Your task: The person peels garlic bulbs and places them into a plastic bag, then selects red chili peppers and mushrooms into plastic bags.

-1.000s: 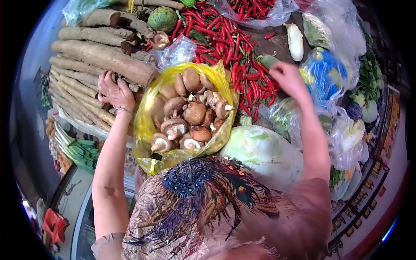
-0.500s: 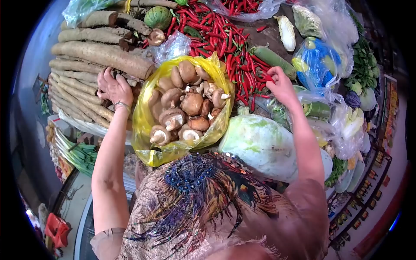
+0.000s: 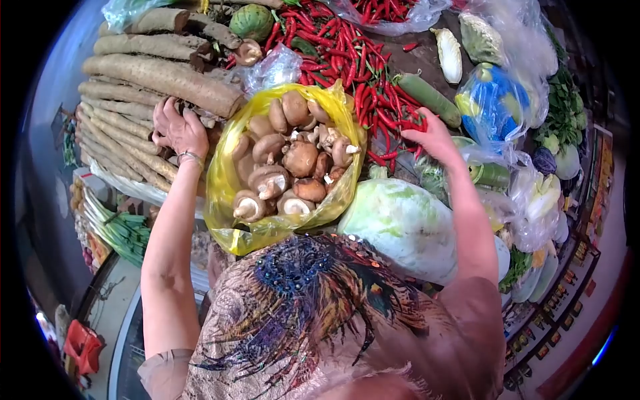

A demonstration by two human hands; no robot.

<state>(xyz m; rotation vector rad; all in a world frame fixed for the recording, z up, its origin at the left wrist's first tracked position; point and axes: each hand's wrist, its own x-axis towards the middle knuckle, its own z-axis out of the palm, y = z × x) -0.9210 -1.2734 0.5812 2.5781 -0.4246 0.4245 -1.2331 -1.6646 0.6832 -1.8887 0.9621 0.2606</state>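
My left hand (image 3: 180,133) rests on the long brown yams (image 3: 137,137), with its fingers apart and slightly bent. To the right of the red chili pile (image 3: 347,60), my right hand (image 3: 433,140) has its thumb and fingers closed around some red chilies (image 3: 415,121). Between my arms sits a yellow plastic bag (image 3: 220,200), its mouth wide, full of shiitake mushrooms (image 3: 300,158). A large pale winter melon (image 3: 400,217) lies below my right forearm.
A green cucumber-like gourd (image 3: 430,100) and a small napa cabbage (image 3: 449,57) lie beyond my right hand. A blue and yellow plastic-wrapped bundle (image 3: 493,103) is at the right. Green onions (image 3: 120,230) lie at the lower left, and a round green squash (image 3: 251,22) at the back.
My right hand has closed in on the red chilies at the pile's right edge. My left hand stays on the yams. The view has shifted slightly.
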